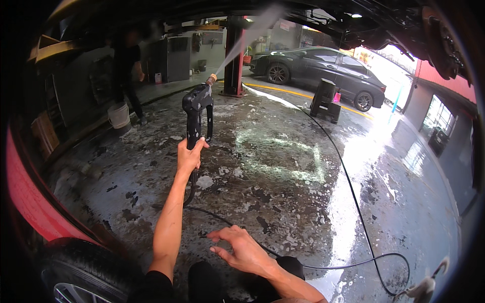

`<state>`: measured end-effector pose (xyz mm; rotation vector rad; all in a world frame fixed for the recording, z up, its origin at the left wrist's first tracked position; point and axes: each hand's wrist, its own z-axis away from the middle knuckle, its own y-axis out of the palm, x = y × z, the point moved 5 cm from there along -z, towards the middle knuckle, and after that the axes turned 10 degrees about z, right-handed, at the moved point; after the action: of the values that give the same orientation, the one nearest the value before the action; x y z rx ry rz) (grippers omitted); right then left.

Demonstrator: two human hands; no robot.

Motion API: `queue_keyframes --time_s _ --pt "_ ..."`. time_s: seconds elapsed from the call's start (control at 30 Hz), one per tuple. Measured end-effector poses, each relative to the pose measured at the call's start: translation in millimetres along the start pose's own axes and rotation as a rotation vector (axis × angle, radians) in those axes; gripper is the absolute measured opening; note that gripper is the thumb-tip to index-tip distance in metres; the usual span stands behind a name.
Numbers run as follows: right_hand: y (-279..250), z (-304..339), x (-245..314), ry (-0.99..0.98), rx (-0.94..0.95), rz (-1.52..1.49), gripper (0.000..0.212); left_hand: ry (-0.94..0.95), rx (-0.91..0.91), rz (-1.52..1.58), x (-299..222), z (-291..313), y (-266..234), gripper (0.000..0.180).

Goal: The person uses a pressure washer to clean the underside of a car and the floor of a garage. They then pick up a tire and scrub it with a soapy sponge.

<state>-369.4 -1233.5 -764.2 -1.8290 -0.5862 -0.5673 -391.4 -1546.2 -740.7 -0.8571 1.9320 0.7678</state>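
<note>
My left hand: fingers clamped on the black, pistol-shaped spray gun, raised ahead, jetting upward. My right hand: lower, thumb and fingers apart, above wet, patchy grey floor.

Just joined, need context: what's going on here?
The left hand grips a spray gun, which is sending a jet upward. The right hand is empty, half open. A hose trails over the wet floor. Another person stands by a bucket at left; a dark car stands farther back.
</note>
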Motion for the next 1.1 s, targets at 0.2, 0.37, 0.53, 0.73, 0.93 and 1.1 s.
queue_keyframes --time_s 0.2,0.37,0.53,0.73,0.93,1.1 --pt "-4.9 1.0 -2.9 0.004 -0.015 0.014 0.033 -0.013 0.058 0.038 -1.0 5.7 14.8 0.035" --pt "0.3 -3.6 3.6 -0.015 -0.021 0.031 0.032 -0.033 -0.014 0.044 -1.8 16.4 -0.6 0.034" --pt "-2.8 -0.6 4.7 0.010 -0.019 0.090 0.032 -0.039 0.086 0.091 1.7 33.2 18.8 0.032" --pt "0.8 -2.4 10.0 0.001 -0.004 0.082 0.032 -0.015 0.073 0.151 1.7 48.4 1.1 0.031" --pt "5.8 -4.8 2.5 -0.010 0.018 0.030 0.032 -0.050 0.153 0.313 2.3 78.2 -4.2 0.029" --pt "2.1 -0.7 -0.5 -0.006 0.023 0.025 0.032 -0.019 0.172 0.328 11.0 73.6 2.4 0.025"
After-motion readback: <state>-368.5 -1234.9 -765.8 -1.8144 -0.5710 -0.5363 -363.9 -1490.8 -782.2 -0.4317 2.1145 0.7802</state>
